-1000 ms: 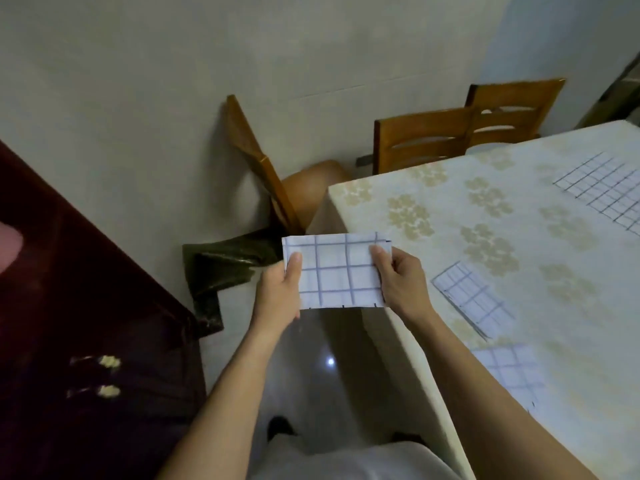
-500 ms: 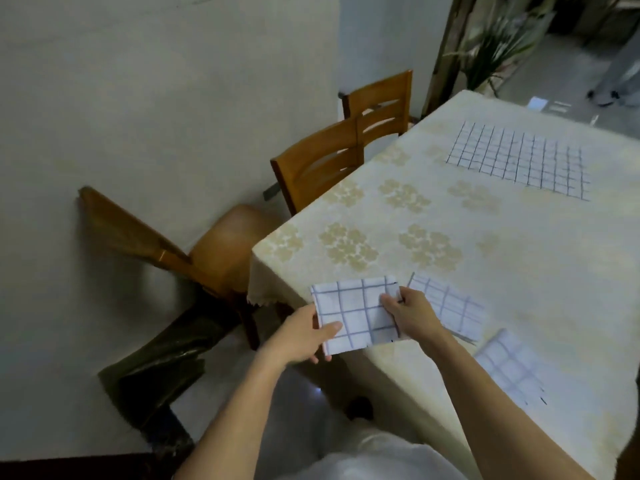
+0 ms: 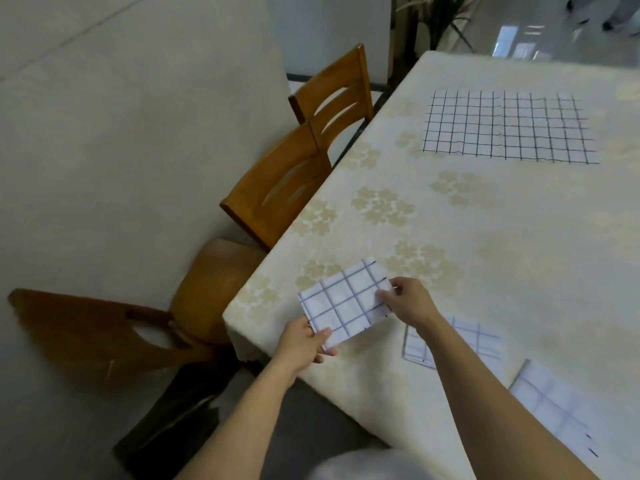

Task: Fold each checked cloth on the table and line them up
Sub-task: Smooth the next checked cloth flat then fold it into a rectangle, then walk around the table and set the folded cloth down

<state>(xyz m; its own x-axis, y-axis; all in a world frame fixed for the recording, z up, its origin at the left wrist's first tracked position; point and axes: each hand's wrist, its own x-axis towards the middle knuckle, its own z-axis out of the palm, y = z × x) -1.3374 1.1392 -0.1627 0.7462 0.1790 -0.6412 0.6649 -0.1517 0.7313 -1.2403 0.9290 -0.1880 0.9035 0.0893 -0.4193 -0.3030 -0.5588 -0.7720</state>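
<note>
Both hands are on one folded checked cloth (image 3: 346, 303), right over the near-left corner of the table (image 3: 485, 230). The left hand (image 3: 304, 344) pinches the cloth's near corner w/ thumb on top. The right hand (image 3: 410, 301) grips the far right edge, fingers curled round it. Can't tell if the cloth is touching the table or just above it.

Stuff around: a 2nd folded cloth (image 3: 481, 344) lies just right of the held one, partly hidden under the right forearm. A 3rd folded cloth (image 3: 550, 407) sits a bit further along toward the near edge. A big unfolded cloth (image 3: 507, 128) lies flat at the far end, well apart from the rest.

Lots of bare flowery tablecloth btw the held cloth and the big one.

Two wooden chairs (image 3: 287, 188) (image 3: 337, 95) are tucked in tight along the table's left edge. A third chair (image 3: 104, 334) sits tilted near the wall (image 3: 121, 133) by the corner. There's a dark bag (image 3: 173, 420) on the floor below it and a plant (image 3: 440, 19) past the far corner.
</note>
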